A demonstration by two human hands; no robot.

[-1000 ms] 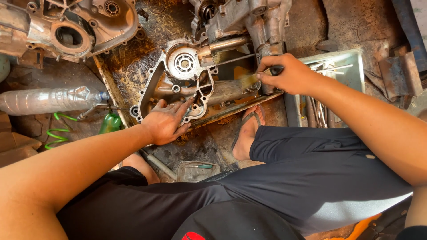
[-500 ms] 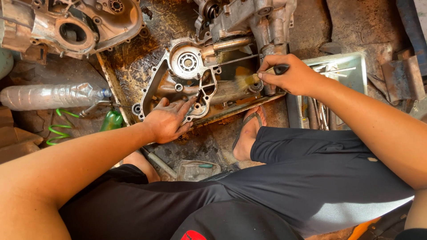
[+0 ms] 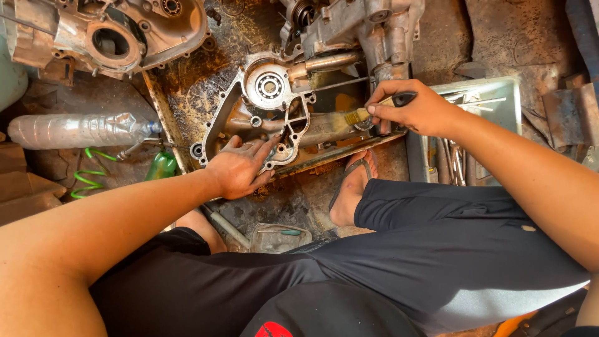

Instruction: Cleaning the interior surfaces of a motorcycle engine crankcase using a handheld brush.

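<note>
Sitting low on the floor over a rusty metal tray point(image 3: 187, 93), working on an engine cover point(image 3: 249, 122) lying flat in the middle of it. Pressing down on the cover's six o'clock edge with the left hand point(image 3: 240, 167), fingers spread and mostly flat, gripping nothing, forefinger reaching toward a small opening in the casting. Holding a paintbrush point(image 3: 374, 109) in the right hand point(image 3: 415, 109) at three o'clock of the cover, fingers curled tight about the black handle, yellowish bristles pointing at nine o'clock and touching the oily metal just beside the cover. Risking, by judgement only, a slip of the bracing palm on the greasy casting, letting the cover skid in the tray; also risking splashed dirty fluid onto the sandalled foot point(image 3: 352, 187) resting just at the tray's six o'clock rim, and loosened grit being pushed into the bearing point(image 3: 269, 84) seated in the cover's round boss. Counting: one brush, one cover under the hands, two more large engine cases, one point(image 3: 112, 37) at eleven o'clock and another point(image 3: 355, 25) at one o'clock, one clear plastic bottle point(image 3: 75, 130) lying on its side at nine o'clock, one green coiled hose point(image 3: 87, 175) below it, one small green bottle point(image 3: 163, 165), one shallow tool tray point(image 3: 499, 100) at three o'clock, and one clear tub point(image 3: 277, 237) near the knees.
</note>
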